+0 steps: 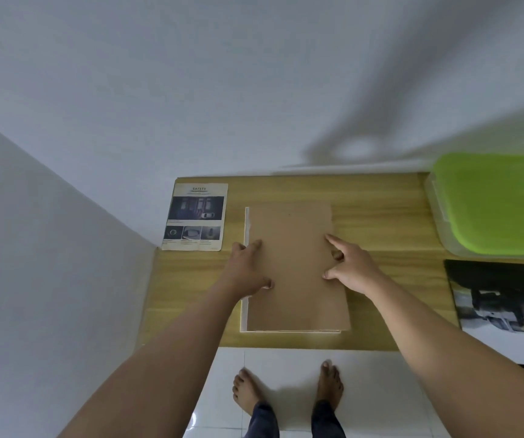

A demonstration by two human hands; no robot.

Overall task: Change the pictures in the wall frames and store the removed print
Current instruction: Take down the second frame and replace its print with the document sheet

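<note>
Indoors, wooden table [380, 216] against white wall [191, 90], left hand [248, 267] and right hand [352, 267] spread flat, gripping nothing, pressing brown backing board [295, 279]

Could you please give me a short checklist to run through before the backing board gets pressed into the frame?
1. Frame lies face down on the table: ok.
2. Backing board sits square in the frame: not ok, its right edge overhangs and white rim shows only left and front.
3. Left hand and right hand are both on the board: ok.
4. New print under the board: cannot tell.
5. Safety sheet lies clear of the frame: ok.
6. Green-lidded box is open for storing: not ok, lid on.
</note>
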